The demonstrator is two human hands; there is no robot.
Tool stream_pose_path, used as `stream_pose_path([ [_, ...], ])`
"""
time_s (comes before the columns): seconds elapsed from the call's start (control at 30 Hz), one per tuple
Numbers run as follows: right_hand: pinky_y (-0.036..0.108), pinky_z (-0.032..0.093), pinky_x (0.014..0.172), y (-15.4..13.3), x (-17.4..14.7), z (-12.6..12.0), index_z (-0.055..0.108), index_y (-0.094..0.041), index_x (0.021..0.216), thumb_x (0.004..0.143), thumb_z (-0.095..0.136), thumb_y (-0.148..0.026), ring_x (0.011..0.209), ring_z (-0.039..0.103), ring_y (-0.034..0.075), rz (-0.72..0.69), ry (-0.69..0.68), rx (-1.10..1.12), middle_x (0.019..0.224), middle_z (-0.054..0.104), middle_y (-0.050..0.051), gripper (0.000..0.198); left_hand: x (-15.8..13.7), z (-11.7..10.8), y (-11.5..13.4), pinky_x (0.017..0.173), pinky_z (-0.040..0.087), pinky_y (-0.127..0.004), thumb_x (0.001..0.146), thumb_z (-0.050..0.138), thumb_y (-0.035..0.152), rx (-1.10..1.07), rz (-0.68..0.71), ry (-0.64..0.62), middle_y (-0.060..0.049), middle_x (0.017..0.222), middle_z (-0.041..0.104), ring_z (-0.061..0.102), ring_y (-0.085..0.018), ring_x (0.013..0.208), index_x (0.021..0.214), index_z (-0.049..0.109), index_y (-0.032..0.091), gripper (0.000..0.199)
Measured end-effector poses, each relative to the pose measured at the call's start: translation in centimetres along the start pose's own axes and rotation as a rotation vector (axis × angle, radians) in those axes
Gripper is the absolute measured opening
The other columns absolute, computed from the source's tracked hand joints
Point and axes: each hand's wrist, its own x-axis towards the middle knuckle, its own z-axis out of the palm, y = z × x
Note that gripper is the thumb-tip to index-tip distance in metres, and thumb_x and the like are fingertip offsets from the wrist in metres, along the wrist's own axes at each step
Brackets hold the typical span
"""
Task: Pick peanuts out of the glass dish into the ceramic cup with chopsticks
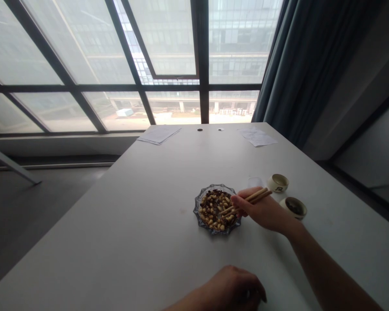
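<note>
My right hand (261,209) is closed around a pair of wooden chopsticks (254,198). Their tips reach down into the mix in a scalloped glass dish (197,218). Peanuts (214,211) and dark red-brown pieces, perhaps dried chilli, lie together in that dish. On the near side of the table, my left hand (235,287) rests with its fingers curled in, apart from the dish. Just beyond my right hand stands a small cream cup (278,183) with a dark character on it. A second cream cup (294,207), partly behind my wrist, has dark contents.
A clear, flat-looking object (255,182) lies beside the far cup. White papers (160,134) are at the table's far left corner, and another sheet (257,137) is at the far right. Two round cable holes (200,130) show near the back edge. Windows and a dark curtain (294,69) lie beyond.
</note>
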Motion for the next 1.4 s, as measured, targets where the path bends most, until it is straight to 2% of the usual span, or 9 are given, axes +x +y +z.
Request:
stream_pose_path([
  [0.1, 0.025, 0.042, 0.054, 0.0, 0.1, 0.3, 0.063, -0.018, 0.068, 0.098, 0.052, -0.046, 0.058, 0.062, 0.016, 0.016, -0.017, -0.029, 0.062, 0.067, 0.002, 0.043, 0.0, 0.0, 0.1, 0.07, 0.052, -0.018, 0.074, 0.058, -0.001, -0.004, -0.001, 0.003, -0.008, 0.079, 0.077, 0.068, -0.015, 0.067, 0.098, 0.078, 0.01, 0.033],
  [0.37, 0.026, 0.042, 0.059, 0.1, -0.1, -0.2, 0.064, -0.018, 0.068, 0.1, 0.05, -0.048, 0.059, 0.062, 0.015, -0.052, 0.162, -0.105, 0.062, 0.066, 0.001, 0.046, -0.2, 0.3, -0.5, 0.067, 0.051, -0.018, 0.073, 0.059, -0.001, -0.009, -0.006, -0.006, -0.006, 0.078, 0.077, 0.067, -0.014, 0.064, 0.097, 0.078, 0.012, 0.033],
  [0.6, 0.025, 0.042, 0.052, -0.1, -0.3, 0.5, 0.065, -0.018, 0.072, 0.098, 0.05, -0.053, 0.057, 0.062, 0.016, 0.049, -0.016, 0.02, 0.061, 0.067, 0.002, 0.047, -0.1, 0.3, -0.5, 0.067, 0.051, -0.018, 0.074, 0.06, -0.001, -0.008, -0.012, -0.001, -0.004, 0.078, 0.076, 0.066, -0.013, 0.064, 0.097, 0.078, 0.013, 0.033],
  [0.73, 0.026, 0.041, 0.055, 0.0, -0.1, 0.4, 0.059, -0.018, 0.063, 0.099, 0.049, -0.05, 0.056, 0.059, 0.015, -0.006, 0.068, -0.098, 0.058, 0.064, 0.001, 0.05, -0.1, 0.3, -0.4, 0.069, 0.051, -0.018, 0.074, 0.06, -0.001, 0.003, -0.015, -0.003, -0.005, 0.079, 0.077, 0.067, -0.014, 0.066, 0.097, 0.078, 0.012, 0.033],
  [0.83, 0.026, 0.043, 0.057, 0.1, -0.3, 0.1, 0.063, -0.017, 0.068, 0.1, 0.048, -0.052, 0.058, 0.061, 0.016, -0.015, 0.115, -0.06, 0.061, 0.066, 0.002, 0.049, -0.1, 0.5, -0.7, 0.069, 0.052, -0.018, 0.074, 0.06, -0.001, 0.016, -0.022, -0.016, -0.005, 0.079, 0.077, 0.068, -0.014, 0.067, 0.097, 0.078, 0.013, 0.032],
  [1.0, 0.025, 0.044, 0.053, 0.1, -0.4, 0.0, 0.065, -0.018, 0.074, 0.098, 0.049, -0.054, 0.057, 0.063, 0.017, 0.058, 0.013, 0.059, 0.063, 0.067, 0.002, 0.046, -0.2, 0.5, -1.0, 0.067, 0.053, -0.019, 0.076, 0.059, 0.002, 0.026, -0.049, -0.037, -0.002, 0.079, 0.076, 0.068, -0.014, 0.066, 0.097, 0.076, 0.018, 0.031],
  [1.13, 0.026, 0.043, 0.056, -0.1, -0.3, 0.0, 0.058, -0.019, 0.065, 0.1, 0.047, -0.051, 0.057, 0.06, 0.016, -0.014, 0.073, -0.093, 0.059, 0.064, 0.001, 0.049, -0.1, 0.3, -0.7, 0.067, 0.052, -0.019, 0.075, 0.059, 0.002, 0.015, -0.023, -0.043, -0.003, 0.08, 0.077, 0.067, -0.014, 0.066, 0.097, 0.076, 0.016, 0.032],
  [1.23, 0.026, 0.043, 0.057, -0.1, -0.2, -0.1, 0.061, -0.018, 0.068, 0.101, 0.046, -0.05, 0.059, 0.061, 0.016, -0.053, 0.105, -0.074, 0.062, 0.065, 0.001, 0.048, -0.1, 0.2, -0.6, 0.068, 0.052, -0.019, 0.076, 0.059, 0.002, 0.012, -0.033, -0.025, -0.002, 0.08, 0.077, 0.068, -0.014, 0.068, 0.097, 0.077, 0.018, 0.031],
  [1.4, 0.024, 0.046, 0.059, -0.5, -0.3, 0.8, 0.07, -0.018, 0.08, 0.099, 0.052, -0.048, 0.066, 0.064, 0.016, -0.092, -0.051, 0.059, 0.073, 0.071, 0.002, 0.04, -0.1, 0.5, -0.9, 0.069, 0.052, -0.018, 0.073, 0.06, -0.001, 0.004, -0.015, -0.016, -0.001, 0.077, 0.076, 0.067, -0.013, 0.066, 0.095, 0.077, 0.017, 0.033],
])
